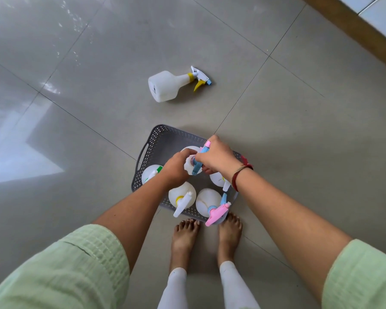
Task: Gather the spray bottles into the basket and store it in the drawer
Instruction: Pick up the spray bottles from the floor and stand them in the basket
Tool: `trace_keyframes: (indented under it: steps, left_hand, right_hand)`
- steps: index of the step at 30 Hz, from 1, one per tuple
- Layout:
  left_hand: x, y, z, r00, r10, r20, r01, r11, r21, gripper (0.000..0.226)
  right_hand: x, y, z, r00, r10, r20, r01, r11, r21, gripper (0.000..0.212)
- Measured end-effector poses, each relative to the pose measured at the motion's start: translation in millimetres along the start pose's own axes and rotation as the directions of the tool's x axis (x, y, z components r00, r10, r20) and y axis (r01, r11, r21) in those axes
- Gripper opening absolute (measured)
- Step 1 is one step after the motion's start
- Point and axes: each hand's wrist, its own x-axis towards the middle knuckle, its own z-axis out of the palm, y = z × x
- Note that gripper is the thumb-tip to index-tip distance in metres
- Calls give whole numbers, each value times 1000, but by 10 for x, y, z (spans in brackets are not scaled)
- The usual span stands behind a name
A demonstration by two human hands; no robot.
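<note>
A grey perforated plastic basket [156,141] sat on the glossy grey tiled floor [276,130], just ahead of the person's bare feet [185,235]. Both hands met over it on one white plastic spray bottle with a blue-and-pink trigger head [197,167]: the left hand [176,168] wrapped the bottle's shoulder, the right hand [218,157] closed around the trigger head. Four other white bottles stood inside. A white spray bottle with a yellow trigger [165,85] lay on its side, well apart. No lettering was legible anywhere.
</note>
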Motion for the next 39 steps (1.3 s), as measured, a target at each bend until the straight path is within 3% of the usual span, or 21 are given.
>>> trace_keyframes:
  steps: [12,17,20,24,32,36,39]
  left_hand:
    - [-107,-50,-29,1000,-15,-24,15,1000,-20,51]
    - [-151,-18,-194,987,55,-150,-52,998,21,37]
    - [-127,70,-397,947,152,-283,-143,988,53,31]
    - [84,234,-727,894,224,-389,-184,973,138,33]
    - [926,160,-1116,873,232,-429,-99,946,310,61]
    - [1465,-5,-1261,889,94,-448,109,907,407,100]
    - [1812,-174,-1281,909,19,-415,171,893,416,118]
  right_hand:
    - [-22,152,91,1000,22,2,-22,998,-54,47]
    - [-63,116,-111,993,-18,-118,20,1000,15,78]
    - [-11,6,-215,961,-96,-258,123,988,90,78]
    - [242,-247,-251,964,-137,-230,164,981,101,77]
    - [1133,-689,-145,984,-139,-114,158,969,188,80]
    - [1654,-753,-97,995,-88,-49,99,941,324,81]
    - [2014,-757,-33,996,-82,-38,90,922,377,78]
